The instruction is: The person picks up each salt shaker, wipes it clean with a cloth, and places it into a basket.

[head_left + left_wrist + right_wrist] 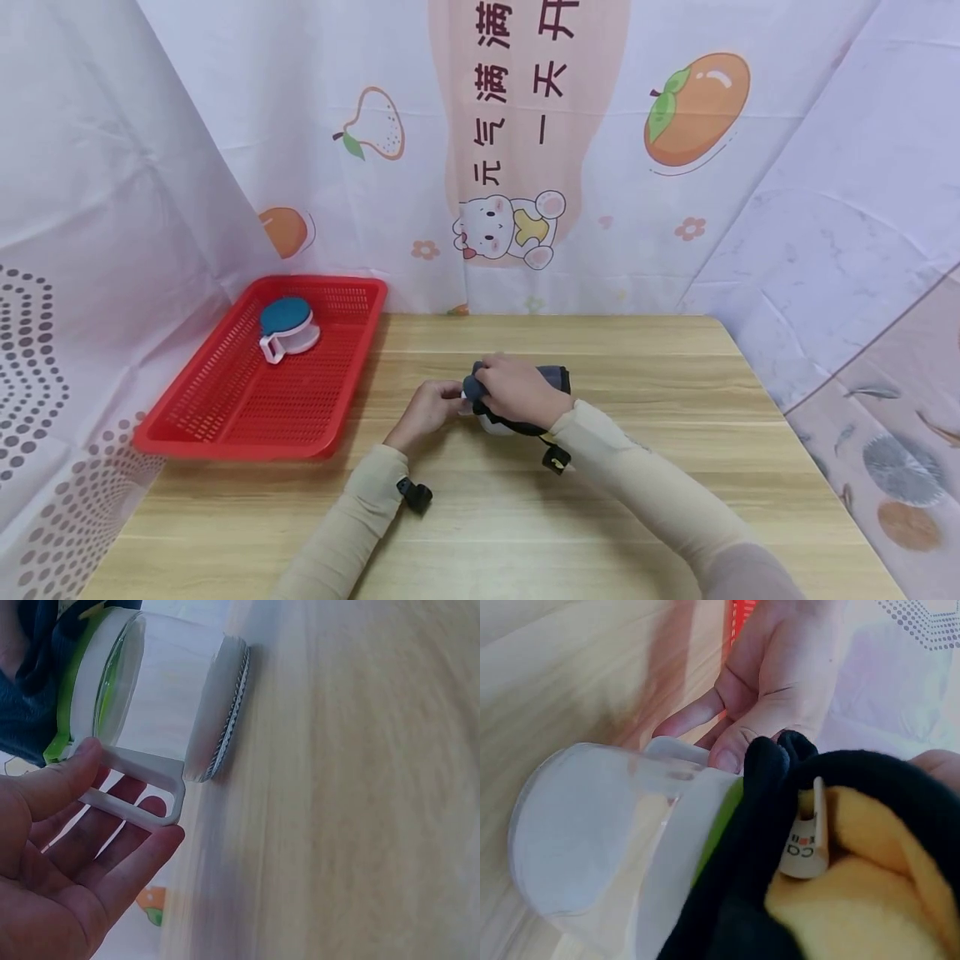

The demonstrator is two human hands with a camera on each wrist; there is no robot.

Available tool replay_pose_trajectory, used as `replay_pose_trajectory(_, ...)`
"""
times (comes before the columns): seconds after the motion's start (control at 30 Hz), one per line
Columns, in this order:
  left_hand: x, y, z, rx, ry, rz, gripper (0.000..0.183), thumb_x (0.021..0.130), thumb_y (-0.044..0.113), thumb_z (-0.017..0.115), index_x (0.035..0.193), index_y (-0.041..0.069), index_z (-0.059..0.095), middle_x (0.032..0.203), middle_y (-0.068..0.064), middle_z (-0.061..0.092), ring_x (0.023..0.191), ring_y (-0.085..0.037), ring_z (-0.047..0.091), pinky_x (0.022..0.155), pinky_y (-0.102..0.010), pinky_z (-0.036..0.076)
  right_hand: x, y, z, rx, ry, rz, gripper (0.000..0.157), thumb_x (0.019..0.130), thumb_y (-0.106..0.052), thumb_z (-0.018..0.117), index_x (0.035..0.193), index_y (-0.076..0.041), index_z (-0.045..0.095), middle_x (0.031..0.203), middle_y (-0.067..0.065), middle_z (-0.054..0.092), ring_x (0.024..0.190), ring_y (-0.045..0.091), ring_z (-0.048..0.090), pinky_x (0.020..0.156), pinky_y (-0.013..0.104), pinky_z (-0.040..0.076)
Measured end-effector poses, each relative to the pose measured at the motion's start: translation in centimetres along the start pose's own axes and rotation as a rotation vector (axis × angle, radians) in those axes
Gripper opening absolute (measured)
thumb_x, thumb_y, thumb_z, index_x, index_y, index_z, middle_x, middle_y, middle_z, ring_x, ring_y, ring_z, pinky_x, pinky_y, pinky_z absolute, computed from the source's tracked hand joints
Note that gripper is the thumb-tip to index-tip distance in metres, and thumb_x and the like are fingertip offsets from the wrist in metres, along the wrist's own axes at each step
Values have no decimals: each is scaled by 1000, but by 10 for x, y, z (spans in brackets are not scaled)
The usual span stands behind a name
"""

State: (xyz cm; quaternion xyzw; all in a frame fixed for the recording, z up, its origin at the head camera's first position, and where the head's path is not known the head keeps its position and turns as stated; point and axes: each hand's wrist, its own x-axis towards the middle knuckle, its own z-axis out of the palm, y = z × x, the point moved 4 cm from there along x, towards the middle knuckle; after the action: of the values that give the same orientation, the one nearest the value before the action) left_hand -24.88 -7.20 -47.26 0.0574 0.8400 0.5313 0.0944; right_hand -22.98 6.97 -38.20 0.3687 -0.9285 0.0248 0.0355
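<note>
A clear jar (169, 679) with a white collar, a green lid rim (73, 682) and a white side handle (146, 766) stands on the wooden table. My left hand (431, 407) holds that handle, thumb on its upper end and fingers round it in the left wrist view. Over the jar's top, my right hand (517, 390) grips a dark blue cloth (553, 377). The right wrist view shows the cloth's yellow inner side (847, 907) and a small printed tag (806, 847). Most of the lid is hidden under the cloth.
To the left sits a red plastic basket (300, 417) with perforated walls. Inside it is another clear jar with a blue lid (286, 314) and a white handle. A printed curtain (405, 208) hangs behind the wooden table (465, 533).
</note>
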Motion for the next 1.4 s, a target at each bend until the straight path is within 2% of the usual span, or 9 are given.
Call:
replay_pose_trajectory(0.17,2,1,0,46,13,23,14,87,4,69,98,8,77,95,-7,74,82,-11,59,71,-23,48,6,1,-3,6,-6,45,15,87,-18,71,97,-6,73,91,7,64,81,20,59,71,34,55)
replay_pose_trajectory(0.33,4,1,0,17,17,24,13,84,4,71,96,7,76,92,-7,74,80,-9,59,70,-24,49,11,5,-3,20,-9,104,16,88,-18,70,97,-5,72,91,8,64,84,22,61,74,35,56)
replay_pose_trajectory(0.5,3,0,1,-24,4,-4,17,84,6,73,100,4,76,93,-8,74,71,-8,59,66,-28,52,12,12,-1,35,-23,162,18,89,-19,69,99,-4,71,93,9,64,86,22,62,75,36,56)
replay_pose_trajectory(0.63,2,-1,2,-17,0,-20,17,84,9,74,101,5,75,96,-8,74,75,-8,60,69,-27,52,9,22,0,55,-52,207,20,90,-18,68,102,-3,70,95,10,64,86,23,62,76,39,55)
replay_pose_trajectory(0.87,0,-3,3,-24,-11,-42,19,84,11,75,102,7,75,99,-7,74,84,-10,61,74,-26,52,-5,39,-3,76,-60,248,22,90,-20,68,107,-7,70,97,11,65,88,24,64,76,42,56)
replay_pose_trajectory(1.0,0,-2,4,-44,-10,-37,20,83,9,75,103,5,75,99,-8,74,84,-10,62,76,-28,54,-17,47,-5,82,-35,251,25,91,-23,68,111,-7,70,97,12,66,90,26,66,79,42,56)
replay_pose_trajectory(1.2,-1,-4,5,-90,-8,-45,20,84,8,74,104,5,74,98,-8,73,85,-11,62,78,-30,56,-34,56,-3,105,9,234,28,91,-22,68,114,-6,69,95,11,66,85,25,65,76,41,55)
replay_pose_trajectory(1.4,-1,-7,7,-83,-5,-22,18,85,10,73,103,7,73,96,-6,71,86,-12,61,77,-29,55,-47,63,2,158,64,215,31,90,-22,69,117,-6,68,95,11,66,86,24,65,76,41,55)
